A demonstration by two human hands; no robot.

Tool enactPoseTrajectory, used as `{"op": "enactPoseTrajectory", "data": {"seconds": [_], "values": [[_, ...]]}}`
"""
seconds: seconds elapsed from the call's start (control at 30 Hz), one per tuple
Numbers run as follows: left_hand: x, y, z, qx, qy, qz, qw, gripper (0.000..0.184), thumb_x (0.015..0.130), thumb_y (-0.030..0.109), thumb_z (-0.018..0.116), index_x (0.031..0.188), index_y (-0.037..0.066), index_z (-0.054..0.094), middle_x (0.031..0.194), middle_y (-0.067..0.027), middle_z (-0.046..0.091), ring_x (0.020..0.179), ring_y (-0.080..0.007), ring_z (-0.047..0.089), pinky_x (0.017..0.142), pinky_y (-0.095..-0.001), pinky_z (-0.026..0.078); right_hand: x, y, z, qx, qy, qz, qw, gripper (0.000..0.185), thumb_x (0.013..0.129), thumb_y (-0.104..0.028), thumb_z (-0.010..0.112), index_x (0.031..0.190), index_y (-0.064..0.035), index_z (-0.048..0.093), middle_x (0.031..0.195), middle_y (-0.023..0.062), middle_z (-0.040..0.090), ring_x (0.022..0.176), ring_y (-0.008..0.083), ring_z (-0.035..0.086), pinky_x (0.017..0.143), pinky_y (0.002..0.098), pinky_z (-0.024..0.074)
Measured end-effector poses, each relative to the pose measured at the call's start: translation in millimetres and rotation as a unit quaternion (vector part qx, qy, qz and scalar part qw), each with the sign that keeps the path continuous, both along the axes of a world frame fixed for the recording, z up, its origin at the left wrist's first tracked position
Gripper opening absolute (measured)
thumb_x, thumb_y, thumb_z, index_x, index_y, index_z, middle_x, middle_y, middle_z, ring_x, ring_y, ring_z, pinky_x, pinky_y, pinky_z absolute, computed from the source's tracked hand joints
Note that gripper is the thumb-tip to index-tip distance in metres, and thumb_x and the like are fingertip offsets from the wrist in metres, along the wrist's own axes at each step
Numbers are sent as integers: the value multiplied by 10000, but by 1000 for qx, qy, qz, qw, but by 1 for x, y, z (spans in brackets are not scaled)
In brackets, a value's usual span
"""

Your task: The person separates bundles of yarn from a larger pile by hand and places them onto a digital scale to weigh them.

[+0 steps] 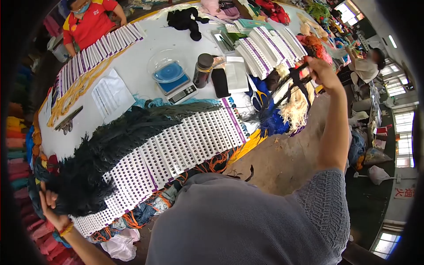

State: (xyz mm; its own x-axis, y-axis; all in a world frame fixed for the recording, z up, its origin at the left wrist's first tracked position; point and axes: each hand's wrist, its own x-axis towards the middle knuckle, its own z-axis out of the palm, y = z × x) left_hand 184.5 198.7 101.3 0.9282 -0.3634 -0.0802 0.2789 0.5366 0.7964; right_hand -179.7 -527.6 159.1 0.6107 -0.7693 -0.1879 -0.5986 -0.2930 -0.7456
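Note:
My right hand (324, 73) is raised at the right end of the table, its fingers closed on a hank of black thread (293, 81) that hangs in loose strands. Far to the left, my left hand (52, 206) has curled fingers at the end of a thick bundle of dark thread (119, 134); its thumb is hidden. The bundle lies across a long row of white cards with punched holes (176, 148), purple stripes showing on some. Below my right hand hang cream thread (297, 108) and blue thread (277, 121).
A digital scale (182, 92) bears a clear bowl (168, 66), beside a dark bottle (203, 70) and black phone (220, 82). Scissors (258, 92) lie near stacked cards (265, 51). Metal tongs-like tools (68, 120) lie left. A person in red (95, 22) sits opposite; another (366, 62) is far right.

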Motion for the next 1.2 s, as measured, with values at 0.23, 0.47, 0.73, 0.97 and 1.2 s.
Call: {"op": "enactPoseTrajectory", "data": {"seconds": [0.23,0.47,0.73,0.97,1.2], "values": [[-68,-135,-24,-63,23,-176,982,521,871,101,395,1346,17,200,595,41,297,492,-32,290,586,-187,352,91,68,91,-21,-294,118,948,282,896,-327,449,746,-91,486,622,26,546,400,51,363,399,164,296],[-99,-174,-63,72,4,-136,988,371,800,16,472,1164,-56,465,1011,-134,565,793,-177,561,656,-288,481,190,126,142,-33,-415,48,908,312,921,-320,369,829,-54,503,780,74,602,585,110,552,471,210,419],[-123,-177,-93,-19,95,-132,987,308,777,37,490,1076,-37,501,884,-107,571,722,-186,552,661,-270,446,268,135,147,-93,-429,178,881,289,839,-316,534,895,-32,529,828,80,604,749,138,575,627,250,449],[-134,-180,-106,-170,182,-193,949,370,827,136,460,1144,-55,450,675,-53,472,569,-148,450,527,-260,367,343,131,84,-185,-285,169,925,207,836,-249,522,746,-68,564,680,21,570,606,112,524,531,250,404],[-145,-178,-130,-105,249,-184,945,205,841,122,467,988,-12,515,640,-32,455,564,-142,421,535,-242,345,383,106,-171,-521,67,313,791,227,795,-288,540,854,-73,583,885,151,522,795,328,573,644,444,461]]}}
